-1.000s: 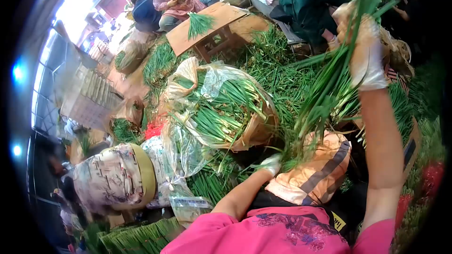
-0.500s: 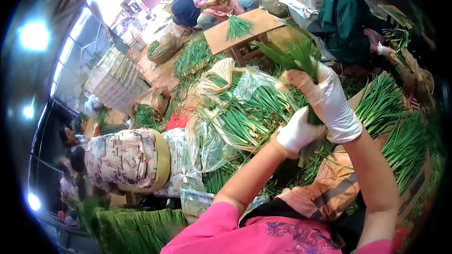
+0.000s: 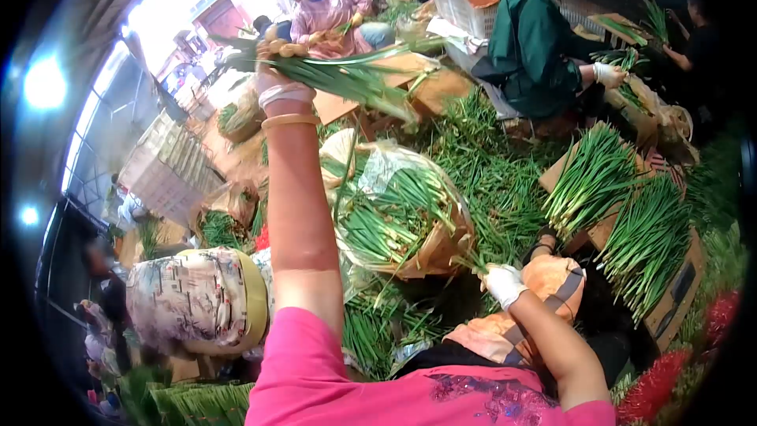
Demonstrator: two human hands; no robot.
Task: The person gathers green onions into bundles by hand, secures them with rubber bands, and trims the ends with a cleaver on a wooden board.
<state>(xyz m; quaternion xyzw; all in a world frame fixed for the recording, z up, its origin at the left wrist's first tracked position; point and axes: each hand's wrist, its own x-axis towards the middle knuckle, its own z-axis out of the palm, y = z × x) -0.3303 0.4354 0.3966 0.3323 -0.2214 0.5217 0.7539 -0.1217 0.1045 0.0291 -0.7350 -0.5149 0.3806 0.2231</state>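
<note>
My left hand (image 3: 282, 71), in a thin glove with a band at the wrist, is raised at the upper left. It is closed round a bunch of scallions (image 3: 347, 79), whose stalks stretch out to the right and look blurred. Lower down, my gloved right hand (image 3: 503, 284) is beside my knee. Its fingers are closed, and a small tuft of yellowish-green scallion leaves (image 3: 475, 263) shows at their tips. Between my hands stands an open plastic-lined bag (image 3: 456, 243) with more scallions (image 3: 394, 213) lying in it.
Trimmed scallions lie in two piles (image 3: 595, 177) (image 3: 648, 241) on cardboard to the right. Loose leaves (image 3: 505, 166) cover the ground. A person in green (image 3: 530, 47) sits at the upper right; another in pink (image 3: 335, 12) sits behind a low wooden table (image 3: 335, 109). White crates (image 3: 169, 162) stand left.
My hands were together on one upright bunch and are now apart. The left has swung up and left with the scallions; the right has dropped toward my knee. The view has shifted.
</note>
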